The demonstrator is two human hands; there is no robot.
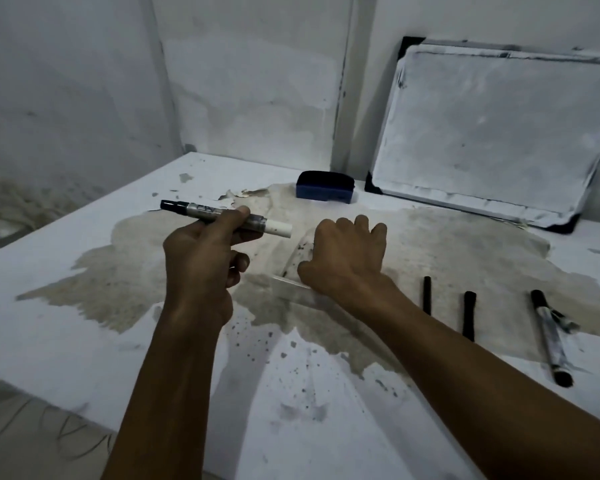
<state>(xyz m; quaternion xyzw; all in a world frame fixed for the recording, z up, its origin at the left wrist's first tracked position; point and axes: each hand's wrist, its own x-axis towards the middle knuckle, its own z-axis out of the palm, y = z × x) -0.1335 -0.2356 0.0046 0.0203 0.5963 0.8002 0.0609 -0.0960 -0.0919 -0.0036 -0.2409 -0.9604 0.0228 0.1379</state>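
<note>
My left hand [201, 261] grips a whiteboard marker [219, 217] level above the table, its black cap pointing left and its white end pointing right. My right hand [347, 258] lies on a clear plastic case [296, 250] in the middle of the table. The fingers curl over the case's far side and the thumb sits at its near left edge. Most of the case is hidden under the hand.
The white table [84, 341] is stained and flecked with ink. A blue eraser [325, 187] sits at the back, and a whiteboard [492, 133] leans on the wall at the back right. To my right lie two black sticks [427, 295] [469, 315] and another marker [549, 337].
</note>
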